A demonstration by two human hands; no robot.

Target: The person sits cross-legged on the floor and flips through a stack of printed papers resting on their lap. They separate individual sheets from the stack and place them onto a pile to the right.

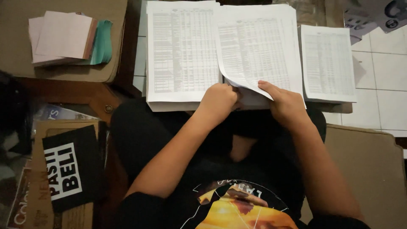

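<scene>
Three stacks of white printed sheets with tables lie on the floor before me: a left stack [182,51], a middle stack [258,46] and a smaller right stack [328,63]. My left hand [218,99] is closed on the near left corner of the middle stack, where sheets curl up. My right hand [286,101] rests on the near edge of the same stack, thumb laid over the top sheet, which sits tilted. I sit cross-legged in dark clothes.
A brown cardboard sheet [17,46] at top left carries pink and teal paper pads [68,38]. A cardboard box with a black label [70,169] sits at lower left. Another cardboard piece [369,169] lies at right on white floor tiles [388,85].
</scene>
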